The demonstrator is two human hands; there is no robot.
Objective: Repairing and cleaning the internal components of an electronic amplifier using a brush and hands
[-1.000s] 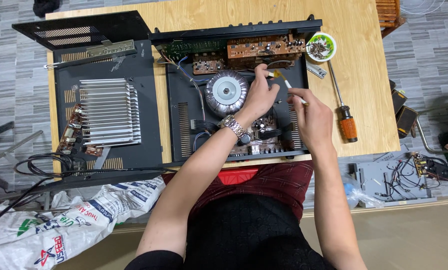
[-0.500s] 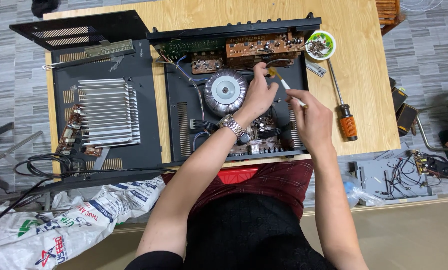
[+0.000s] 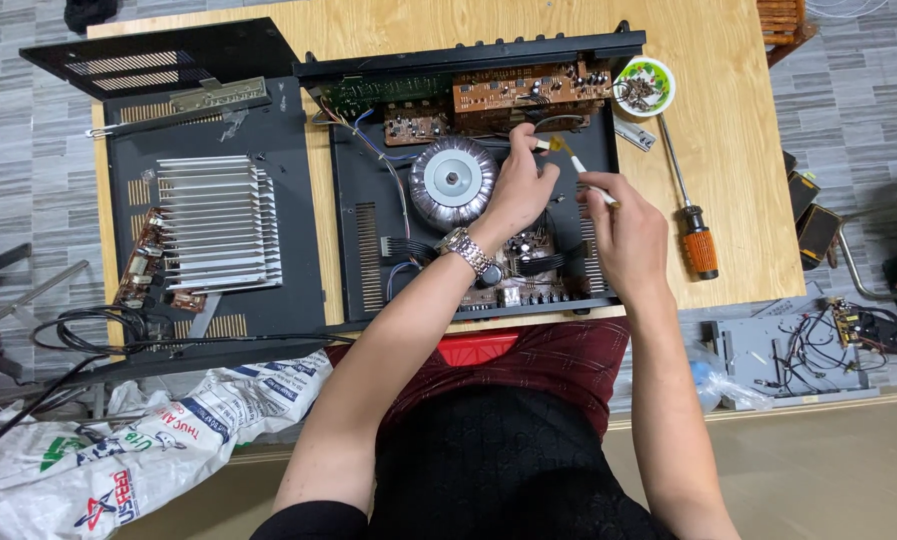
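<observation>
An opened black amplifier chassis (image 3: 368,240) lies on the wooden table, with a round silver transformer (image 3: 453,183) and brown circuit boards (image 3: 528,92) inside. My left hand (image 3: 518,188), a metal watch on its wrist, rests just right of the transformer, its fingertips pinching something small and white. My right hand (image 3: 630,232) holds a thin white stick tool (image 3: 580,170) with a yellowish tip. That tip meets my left fingertips above the chassis floor.
An orange-handled screwdriver (image 3: 690,215) and a small bowl of screws (image 3: 643,88) lie right of the chassis. To the left lie the black cover (image 3: 298,250), a finned heatsink (image 3: 218,222) and cables. A printed sack lies on the floor.
The tool's tip has moved up and left to meet my left fingertips. My left hand stays by the transformer.
</observation>
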